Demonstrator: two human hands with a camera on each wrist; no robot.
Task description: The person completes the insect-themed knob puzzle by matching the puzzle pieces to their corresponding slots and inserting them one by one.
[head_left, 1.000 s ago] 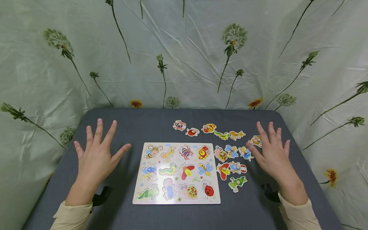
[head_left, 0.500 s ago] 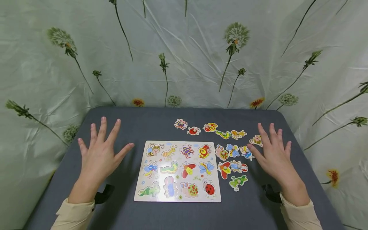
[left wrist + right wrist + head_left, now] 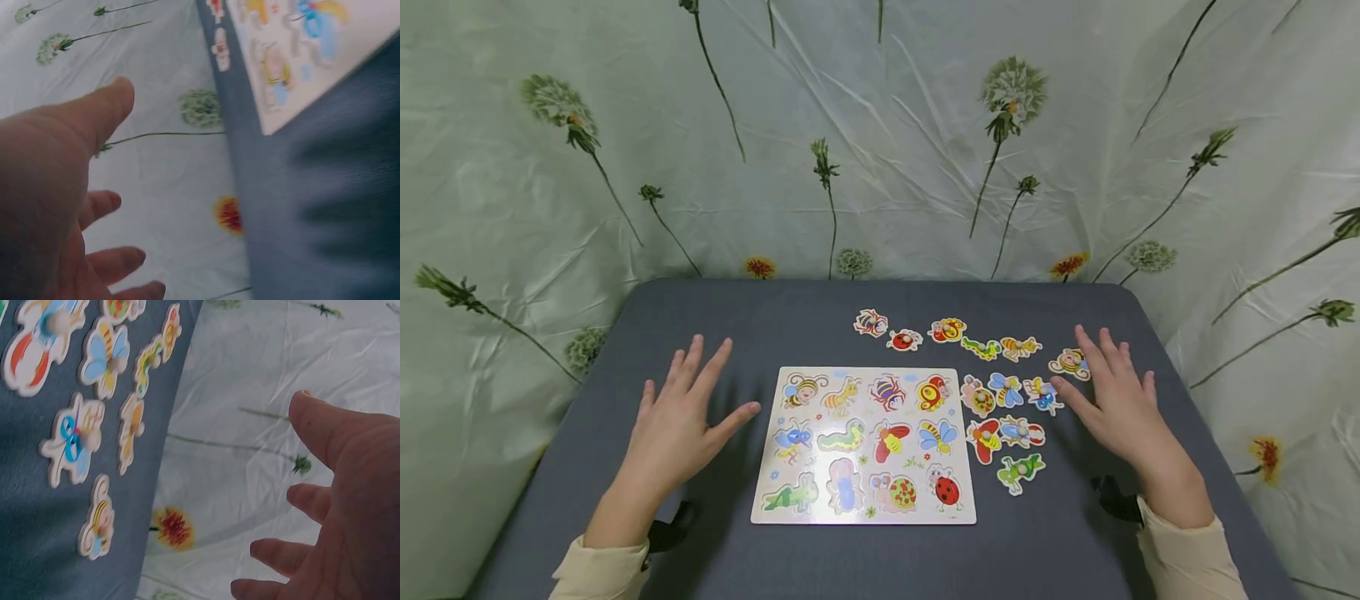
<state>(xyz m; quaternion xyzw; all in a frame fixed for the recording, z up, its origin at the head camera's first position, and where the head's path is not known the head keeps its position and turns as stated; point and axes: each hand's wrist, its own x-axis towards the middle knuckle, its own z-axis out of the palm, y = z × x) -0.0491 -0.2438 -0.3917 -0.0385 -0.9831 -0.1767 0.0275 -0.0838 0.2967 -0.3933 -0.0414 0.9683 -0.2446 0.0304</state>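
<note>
My left hand (image 3: 677, 425) hovers over the table to the left of the puzzle board (image 3: 863, 521), fingers spread and holding nothing. The board is pale, with pictures of insects in shallow recesses. Over on the right, my right hand (image 3: 1123, 408) is also spread and holds nothing. Nearest to its thumb lie a bee piece (image 3: 1070, 364) and a blue ant-like piece (image 3: 1043, 395). Small wooden knobs stand on the pieces, as the right wrist view shows on the blue-winged piece (image 3: 106, 359). A green grasshopper piece (image 3: 1021, 472) lies beside the board's right edge.
Along the back lie a spider piece (image 3: 870, 323), a ladybug piece (image 3: 905, 340), a caterpillar piece (image 3: 981, 348) and others. A dark grey cloth covers the table (image 3: 730, 325). Behind it hangs a pale curtain (image 3: 910, 150) printed with dandelions.
My left hand has turned and shifted a little to the right, its fingers now closer together. My right hand has shifted slightly. The board and pieces lie as before.
</note>
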